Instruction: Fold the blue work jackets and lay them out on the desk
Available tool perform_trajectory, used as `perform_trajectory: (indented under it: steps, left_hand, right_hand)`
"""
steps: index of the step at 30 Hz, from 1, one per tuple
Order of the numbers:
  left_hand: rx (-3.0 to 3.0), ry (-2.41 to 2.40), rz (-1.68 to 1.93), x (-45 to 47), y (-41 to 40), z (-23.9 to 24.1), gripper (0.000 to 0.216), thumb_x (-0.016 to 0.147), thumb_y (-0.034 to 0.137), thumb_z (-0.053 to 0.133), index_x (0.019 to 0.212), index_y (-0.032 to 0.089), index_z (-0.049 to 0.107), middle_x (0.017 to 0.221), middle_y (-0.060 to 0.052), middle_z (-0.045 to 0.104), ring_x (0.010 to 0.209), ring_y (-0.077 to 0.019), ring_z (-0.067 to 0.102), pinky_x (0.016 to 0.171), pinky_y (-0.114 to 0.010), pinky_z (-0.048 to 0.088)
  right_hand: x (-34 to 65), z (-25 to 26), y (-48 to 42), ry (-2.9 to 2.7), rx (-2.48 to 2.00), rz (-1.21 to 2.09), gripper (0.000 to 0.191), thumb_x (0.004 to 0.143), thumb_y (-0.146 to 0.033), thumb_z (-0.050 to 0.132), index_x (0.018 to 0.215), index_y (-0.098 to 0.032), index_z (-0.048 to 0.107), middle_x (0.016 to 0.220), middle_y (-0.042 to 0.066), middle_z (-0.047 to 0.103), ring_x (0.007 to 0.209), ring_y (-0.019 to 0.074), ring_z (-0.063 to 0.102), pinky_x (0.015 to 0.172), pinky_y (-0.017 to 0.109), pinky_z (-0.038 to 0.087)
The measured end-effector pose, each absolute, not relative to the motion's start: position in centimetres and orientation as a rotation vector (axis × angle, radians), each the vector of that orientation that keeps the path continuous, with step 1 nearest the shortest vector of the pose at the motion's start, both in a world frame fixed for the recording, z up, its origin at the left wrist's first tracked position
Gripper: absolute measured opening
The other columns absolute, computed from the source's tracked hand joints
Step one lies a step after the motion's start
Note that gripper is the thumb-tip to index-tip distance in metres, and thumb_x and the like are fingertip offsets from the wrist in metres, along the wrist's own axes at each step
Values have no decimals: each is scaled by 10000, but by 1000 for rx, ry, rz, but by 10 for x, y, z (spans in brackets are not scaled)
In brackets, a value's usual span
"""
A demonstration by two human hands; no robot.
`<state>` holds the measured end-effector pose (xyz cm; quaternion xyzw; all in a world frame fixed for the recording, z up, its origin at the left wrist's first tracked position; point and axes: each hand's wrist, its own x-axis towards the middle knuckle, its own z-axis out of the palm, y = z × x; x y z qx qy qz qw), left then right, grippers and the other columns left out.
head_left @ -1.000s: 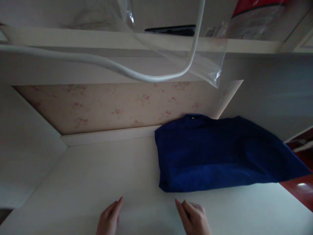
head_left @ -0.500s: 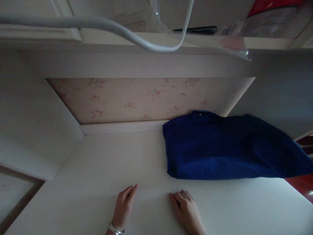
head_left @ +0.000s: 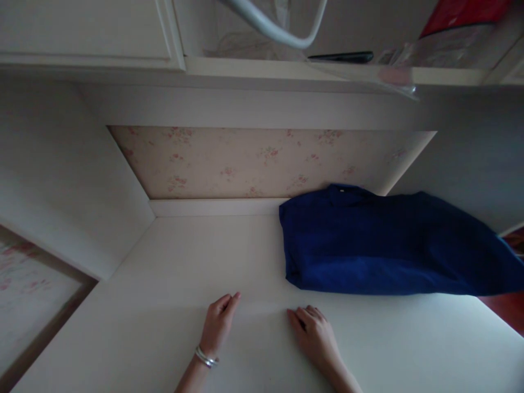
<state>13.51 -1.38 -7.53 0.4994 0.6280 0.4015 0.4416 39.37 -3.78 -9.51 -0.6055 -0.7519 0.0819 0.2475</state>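
My left hand (head_left: 219,321), with silver bangles at the wrist, rests on the white tabletop (head_left: 180,256) with its fingers curled in and the thumb along the top. Nothing shows in it. Off to its right, my right hand (head_left: 313,333) lies palm down on the same surface, fingers bent under and closed, with no object visible. Beyond the right hand, and apart from it, a dark blue garment (head_left: 380,245) is spread sideways. A small light tag shows at its far edge, and its right end reaches past the table's side.
Above the table runs an open cupboard shelf (head_left: 254,67) holding a black-handled item (head_left: 344,57), clear plastic bags and a red package (head_left: 462,16). A white cable (head_left: 282,36) hangs close in front. Floral wallpaper (head_left: 245,161) covers the back, between side panels.
The view has shifted, so the scene sits slightly further right and the hands slightly higher. The hanging cable appears higher. Both hands keep their pose and the garment lies as before.
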Motion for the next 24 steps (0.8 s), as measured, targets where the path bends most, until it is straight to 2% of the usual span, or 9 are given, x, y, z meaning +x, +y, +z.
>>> perform_trajectory:
  steps: [24]
  left_hand:
    - [1292, 1565, 992, 137, -13, -72, 539, 810, 685, 478, 568, 233, 312, 533, 71, 271, 528, -110, 273, 522, -259, 247]
  right_hand:
    - [392, -91, -35, -2074, -1782, 304, 400, 993, -384, 424, 675, -216, 598, 686, 25, 611, 699, 180, 594, 669, 270, 372]
